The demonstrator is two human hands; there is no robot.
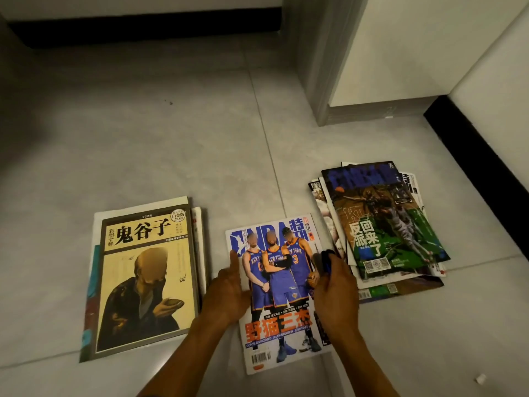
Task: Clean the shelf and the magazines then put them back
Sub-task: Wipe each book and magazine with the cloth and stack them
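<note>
A basketball magazine [282, 325] with three players in blue jerseys lies flat on the tiled floor, in the middle. My left hand [227, 290] rests on its left edge with the fingers straight. Over its right side, my right hand [336, 285] grips a small dark blue and grey object [325, 260], probably a cloth or brush. To the left lies a stack topped by a yellow book [146, 279] with a robed figure. At the right, a loose pile of magazines [383, 224] has a green and black cover on top.
A grey door frame [329, 90] and a white panel [400, 53] stand at the back right. Black skirting [481, 156] runs along the right wall. A dark gap [143, 27] runs under a white unit at the back. A small white scrap [481, 378] lies front right.
</note>
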